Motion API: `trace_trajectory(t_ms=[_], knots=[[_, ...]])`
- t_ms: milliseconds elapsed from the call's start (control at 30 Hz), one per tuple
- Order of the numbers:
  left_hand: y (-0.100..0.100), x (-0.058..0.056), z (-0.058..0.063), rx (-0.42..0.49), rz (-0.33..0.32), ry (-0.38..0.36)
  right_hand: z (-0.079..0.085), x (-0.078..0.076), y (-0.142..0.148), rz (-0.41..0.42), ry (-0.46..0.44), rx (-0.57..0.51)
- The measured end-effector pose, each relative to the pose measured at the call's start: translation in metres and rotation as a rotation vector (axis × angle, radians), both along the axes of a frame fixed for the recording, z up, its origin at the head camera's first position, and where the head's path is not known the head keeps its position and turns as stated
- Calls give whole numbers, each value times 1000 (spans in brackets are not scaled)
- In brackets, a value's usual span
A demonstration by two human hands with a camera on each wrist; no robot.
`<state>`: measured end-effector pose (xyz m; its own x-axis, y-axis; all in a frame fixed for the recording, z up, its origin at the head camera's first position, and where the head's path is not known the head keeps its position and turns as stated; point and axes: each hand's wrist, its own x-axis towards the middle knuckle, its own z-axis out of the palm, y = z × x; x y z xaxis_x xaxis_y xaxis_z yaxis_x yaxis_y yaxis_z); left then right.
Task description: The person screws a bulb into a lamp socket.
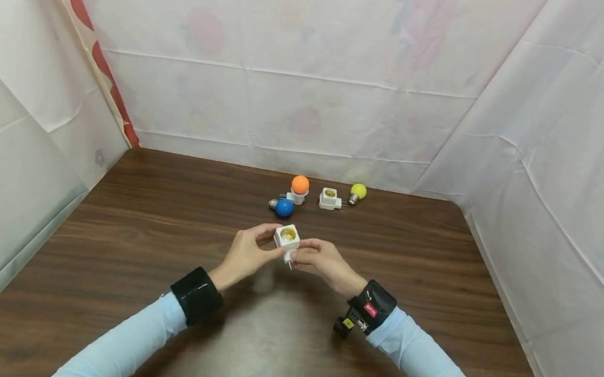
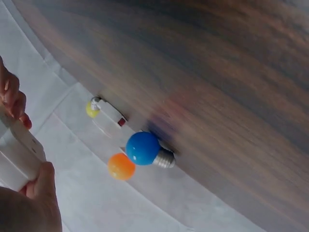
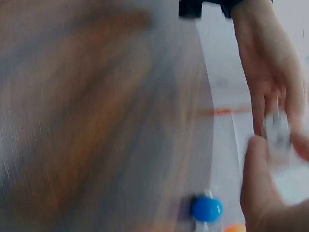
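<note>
A white lamp socket with a plug [image 1: 287, 236] is held above the table, its round opening facing up and metal pins [image 1: 289, 265] pointing toward the person. My left hand [image 1: 249, 252] grips the socket from the left, thumb and fingers on its sides. From the right, my right hand [image 1: 325, 266] pinches its lower plug end. Just beyond the hands lies a blue bulb [image 1: 284, 207] on its side. Behind it, an orange bulb [image 1: 300, 183] sits upright in a second white socket [image 1: 297, 198]. In the right wrist view the held socket [image 3: 277, 133] is blurred.
Farther right on the brown table [image 1: 140, 221] stands another white socket [image 1: 329, 199] with nothing in its opening. A yellow-green bulb [image 1: 358, 191] lies beside it. White sheeting [image 1: 288, 108] rises behind the table and along both sides.
</note>
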<state>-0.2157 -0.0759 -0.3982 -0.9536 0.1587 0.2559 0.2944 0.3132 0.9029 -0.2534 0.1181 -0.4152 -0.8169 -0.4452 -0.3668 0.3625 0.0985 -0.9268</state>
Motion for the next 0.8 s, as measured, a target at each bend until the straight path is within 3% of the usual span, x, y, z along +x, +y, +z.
trace_trajectory(t_ms=[233,333,433,800], knots=[[-15,-15,-20,-6,-183,-123,2,-18,20,150,-76,-112],[-19,-20,-28,-29,-271,-131,3,-20,22,209,-126,-141],[-18,-19,-26,-31,-348,-138,4,-18,20,257,-148,-159],[-19,-22,-27,-32,-429,-139,5,-14,16,246,-139,-116]])
